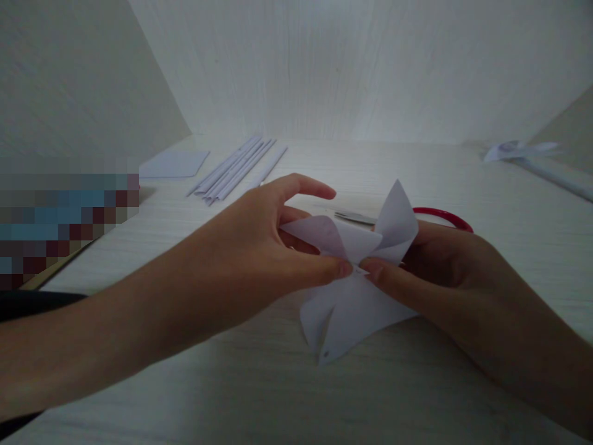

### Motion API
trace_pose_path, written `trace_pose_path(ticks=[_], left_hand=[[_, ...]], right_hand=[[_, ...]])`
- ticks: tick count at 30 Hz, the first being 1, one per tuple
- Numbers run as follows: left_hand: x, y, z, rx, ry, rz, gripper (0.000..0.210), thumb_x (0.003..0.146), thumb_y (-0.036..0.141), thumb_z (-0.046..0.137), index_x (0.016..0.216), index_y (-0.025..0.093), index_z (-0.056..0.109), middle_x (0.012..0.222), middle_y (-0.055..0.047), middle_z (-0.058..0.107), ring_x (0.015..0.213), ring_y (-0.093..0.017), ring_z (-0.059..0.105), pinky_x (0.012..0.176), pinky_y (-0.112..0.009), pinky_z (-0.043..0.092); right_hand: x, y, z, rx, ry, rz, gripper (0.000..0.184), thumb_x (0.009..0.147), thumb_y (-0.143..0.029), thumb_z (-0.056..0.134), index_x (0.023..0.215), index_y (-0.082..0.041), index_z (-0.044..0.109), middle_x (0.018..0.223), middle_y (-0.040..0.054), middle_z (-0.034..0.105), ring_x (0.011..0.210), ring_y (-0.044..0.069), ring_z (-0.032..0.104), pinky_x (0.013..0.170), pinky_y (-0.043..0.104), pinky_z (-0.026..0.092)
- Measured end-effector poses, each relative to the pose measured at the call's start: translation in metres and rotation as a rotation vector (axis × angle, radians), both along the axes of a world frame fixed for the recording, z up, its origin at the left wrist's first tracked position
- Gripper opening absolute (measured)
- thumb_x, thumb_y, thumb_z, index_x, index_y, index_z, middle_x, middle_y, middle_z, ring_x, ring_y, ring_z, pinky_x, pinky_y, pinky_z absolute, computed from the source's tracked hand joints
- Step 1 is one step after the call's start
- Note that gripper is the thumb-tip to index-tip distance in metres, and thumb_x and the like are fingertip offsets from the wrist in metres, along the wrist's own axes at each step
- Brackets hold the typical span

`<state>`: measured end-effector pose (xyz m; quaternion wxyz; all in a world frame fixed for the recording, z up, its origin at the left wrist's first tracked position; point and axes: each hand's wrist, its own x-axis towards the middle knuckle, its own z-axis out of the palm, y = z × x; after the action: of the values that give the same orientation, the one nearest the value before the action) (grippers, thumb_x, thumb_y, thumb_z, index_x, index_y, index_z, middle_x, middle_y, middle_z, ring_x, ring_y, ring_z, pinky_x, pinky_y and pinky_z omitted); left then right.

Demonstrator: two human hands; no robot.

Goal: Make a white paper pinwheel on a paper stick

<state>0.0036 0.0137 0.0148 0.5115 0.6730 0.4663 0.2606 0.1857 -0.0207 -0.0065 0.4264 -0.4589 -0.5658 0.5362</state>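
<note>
A white paper pinwheel (pixel 356 296), partly folded, is held just above the table between both hands. Two of its blades curl in toward the centre, and a lower flap with a small hole near its tip hangs toward me. My left hand (pixel 282 241) presses its thumb on the centre from the left, with the index finger raised off the paper. From the right, my right hand (pixel 430 259) pinches the same centre with its thumb, its other fingers behind the paper. Scissors (pixel 354 217) with a red handle lie behind the pinwheel, partly hidden by it and my right hand.
Several rolled paper sticks (pixel 236 170) lie at the back left beside a stack of white paper (pixel 176 164). A finished pinwheel (pixel 509 150) on a paper stick rests at the far right. Light wooden panels (pixel 324 74) close off the back. A blurred-out patch (pixel 65 222) covers the left edge.
</note>
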Motion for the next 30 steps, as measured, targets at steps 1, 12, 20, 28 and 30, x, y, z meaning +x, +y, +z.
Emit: trace_pose_path(ticks=[1, 12, 20, 28, 30], left_hand=[[-0.0003, 0.0002, 0.0002, -0.001, 0.0, -0.005, 0.054, 0.071, 0.021, 0.063, 0.123, 0.03, 0.054, 0.083, 0.003, 0.074, 0.069, -0.019, 0.07, 0.052, -0.021, 0.05], [0.0017, -0.0023, -0.0035, 0.002, -0.03, -0.007, 0.05, 0.071, 0.019, 0.063, 0.119, 0.03, 0.055, 0.078, 0.004, 0.073, 0.066, -0.017, 0.069, 0.048, -0.02, 0.049], [0.0012, -0.0025, -0.0045, 0.022, -0.023, -0.009, 0.052, 0.071, 0.022, 0.062, 0.122, 0.03, 0.054, 0.079, 0.005, 0.073, 0.068, -0.017, 0.069, 0.051, -0.02, 0.048], [0.001, -0.0049, -0.0049, 0.008, -0.027, -0.007, 0.052, 0.072, 0.022, 0.058, 0.123, 0.029, 0.054, 0.084, 0.003, 0.073, 0.074, -0.02, 0.07, 0.054, -0.023, 0.049], [0.0002, -0.0051, -0.0052, 0.012, -0.021, -0.005, 0.052, 0.071, 0.021, 0.058, 0.122, 0.03, 0.055, 0.082, 0.003, 0.073, 0.075, -0.02, 0.07, 0.054, -0.023, 0.048]], right_hand=[[-0.0001, -0.0003, 0.0001, -0.001, 0.008, 0.0, 0.017, 0.072, -0.014, 0.069, 0.085, -0.025, 0.074, 0.075, -0.0046, 0.073, 0.062, 0.01, 0.068, 0.049, 0.009, 0.052], [-0.0002, -0.0005, 0.0016, -0.04, 0.03, 0.001, 0.015, 0.072, -0.014, 0.068, 0.084, -0.023, 0.073, 0.071, -0.0043, 0.072, 0.058, 0.009, 0.066, 0.047, 0.008, 0.05], [-0.0024, 0.0005, 0.0021, -0.025, 0.027, -0.005, 0.012, 0.072, -0.013, 0.068, 0.079, -0.021, 0.073, 0.07, -0.0038, 0.072, 0.056, 0.008, 0.065, 0.046, 0.007, 0.049], [-0.0003, -0.0006, 0.0019, -0.011, -0.026, -0.005, 0.011, 0.072, -0.018, 0.07, 0.082, -0.024, 0.073, 0.072, -0.0035, 0.072, 0.062, 0.011, 0.068, 0.048, 0.009, 0.051], [-0.0006, -0.0002, 0.0021, 0.003, -0.044, 0.0, 0.008, 0.073, -0.019, 0.069, 0.079, -0.023, 0.073, 0.07, -0.0033, 0.072, 0.062, 0.011, 0.068, 0.048, 0.009, 0.051]])
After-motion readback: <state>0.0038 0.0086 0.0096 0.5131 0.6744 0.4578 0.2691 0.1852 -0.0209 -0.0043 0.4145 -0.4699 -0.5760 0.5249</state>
